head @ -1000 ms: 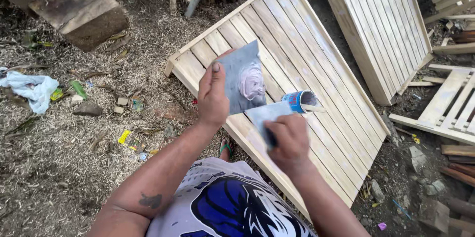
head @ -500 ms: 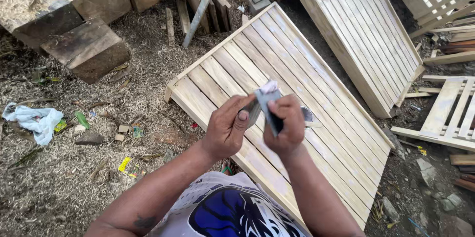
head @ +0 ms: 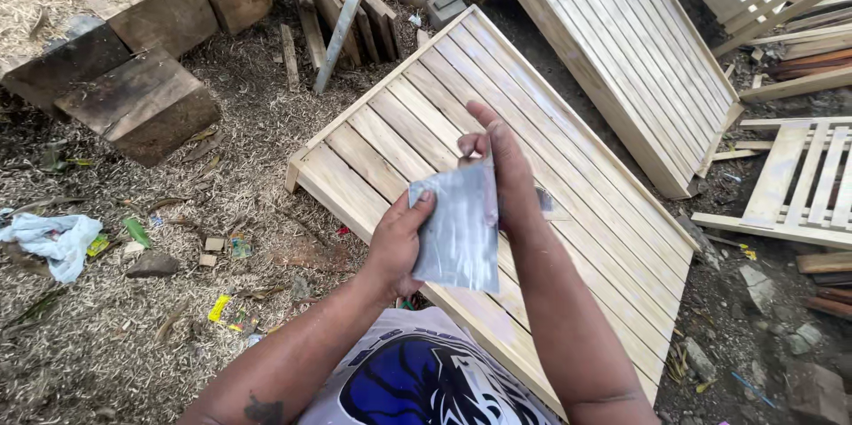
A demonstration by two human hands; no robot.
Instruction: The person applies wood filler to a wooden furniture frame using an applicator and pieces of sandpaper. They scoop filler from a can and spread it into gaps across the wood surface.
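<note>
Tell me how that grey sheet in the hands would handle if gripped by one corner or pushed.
The grey sheet looks thin and flat, so it is probably light and would likely bend or flutter when held by one corner. The left hand steadies it by the edge with the right hand at its top, suggesting some springy stiffness. Its smooth sheen hints it may slip.

The sheet (head: pixel 457 230) pinched in the left hand (head: pixel 395 243) looks like thin grey metal, smooth with a dull sheen. Beneath it, the slatted panel (head: pixel 426 114) is pale bare wood, planed smooth and matt. At ten o'clock, the blocks (head: pixel 142 106) are dark, rough, weathered wood. Loose matt wood shavings (head: pixel 257 132) cover the ground.
</note>
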